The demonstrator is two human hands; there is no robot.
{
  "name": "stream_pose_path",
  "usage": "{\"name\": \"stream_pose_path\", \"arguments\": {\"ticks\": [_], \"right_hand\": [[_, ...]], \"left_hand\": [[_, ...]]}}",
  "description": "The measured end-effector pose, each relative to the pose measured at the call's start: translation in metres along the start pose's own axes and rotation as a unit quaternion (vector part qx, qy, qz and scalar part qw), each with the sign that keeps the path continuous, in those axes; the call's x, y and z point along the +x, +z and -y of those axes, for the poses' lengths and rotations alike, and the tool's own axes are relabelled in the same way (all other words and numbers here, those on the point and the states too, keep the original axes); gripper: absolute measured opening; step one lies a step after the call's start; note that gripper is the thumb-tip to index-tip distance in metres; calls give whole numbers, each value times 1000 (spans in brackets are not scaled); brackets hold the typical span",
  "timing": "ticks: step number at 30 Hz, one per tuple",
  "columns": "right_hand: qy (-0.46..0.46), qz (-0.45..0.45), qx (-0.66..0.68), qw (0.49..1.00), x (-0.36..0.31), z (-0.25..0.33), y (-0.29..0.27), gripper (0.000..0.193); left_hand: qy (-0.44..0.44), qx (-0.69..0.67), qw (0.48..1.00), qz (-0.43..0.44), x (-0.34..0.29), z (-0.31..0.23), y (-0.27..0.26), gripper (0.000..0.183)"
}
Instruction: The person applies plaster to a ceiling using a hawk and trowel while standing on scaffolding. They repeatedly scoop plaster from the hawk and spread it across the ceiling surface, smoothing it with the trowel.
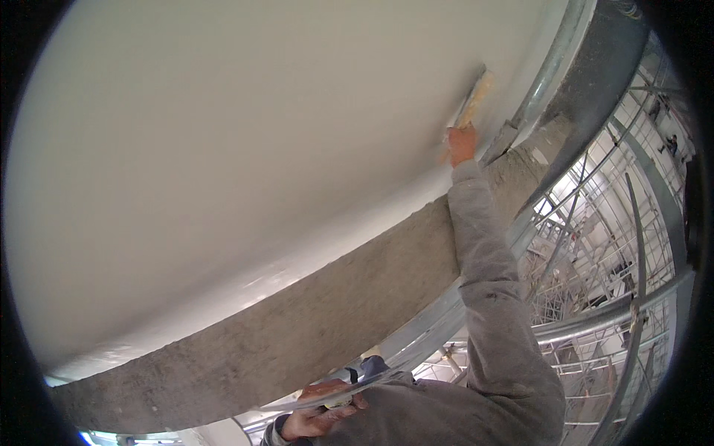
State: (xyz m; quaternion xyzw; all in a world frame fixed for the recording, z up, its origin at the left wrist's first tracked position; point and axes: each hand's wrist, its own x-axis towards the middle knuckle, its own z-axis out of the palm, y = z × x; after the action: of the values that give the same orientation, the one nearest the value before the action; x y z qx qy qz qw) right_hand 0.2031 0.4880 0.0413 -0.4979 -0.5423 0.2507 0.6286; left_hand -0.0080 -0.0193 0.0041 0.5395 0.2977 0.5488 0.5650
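Observation:
My right arm, in a grey sleeve, stretches up and away. At its end my right hand [461, 143] is closed round a long, flat blade-like tool [474, 98] with a yellow-tan body and a dark edge. This tool lies along the smooth white wall surface [245, 141], near its right end; whether its whole edge touches cannot be told. Low down, close to my body, my left hand [323, 409] has its fingers curled. A small yellowish and black thing shows at those fingers, too covered to name. A thin pale curved edge crosses in front of this hand.
Below the white surface runs a rough grey-brown ledge [297, 320]. A dark curved band [595, 74] and metal pipes border the right. Beyond them, scaffolding [587, 215] drops to a cluttered level far below, where a distant person [671, 143] is visible.

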Motion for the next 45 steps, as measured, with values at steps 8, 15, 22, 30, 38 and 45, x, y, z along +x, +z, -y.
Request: {"name": "stream_pose_path", "arguments": {"ticks": [8, 15, 22, 30, 38, 45], "right_hand": [[-16, 32, -150, 988, -195, 114, 99, 57], [-173, 1, -168, 970, -357, 199, 162, 73], [58, 264, 157, 950, -410, 244, 86, 31], [124, 332, 604, 714, -445, 256, -10, 49], [35, 361, 633, 684, -457, 250, -25, 62], [-41, 413, 294, 861, -436, 218, -41, 37]], "left_hand": [[40, -65, 990, -120, -136, -40, -45, 20], [96, -74, 969, -215, -191, -65, -61, 28], [109, -23, 963, -246, -195, -88, -68, 30], [29, -54, 977, -207, -195, -101, -72, 32], [18, -58, 982, -179, -184, -109, -68, 35], [44, -103, 988, -106, -135, -100, -55, 35]]}}
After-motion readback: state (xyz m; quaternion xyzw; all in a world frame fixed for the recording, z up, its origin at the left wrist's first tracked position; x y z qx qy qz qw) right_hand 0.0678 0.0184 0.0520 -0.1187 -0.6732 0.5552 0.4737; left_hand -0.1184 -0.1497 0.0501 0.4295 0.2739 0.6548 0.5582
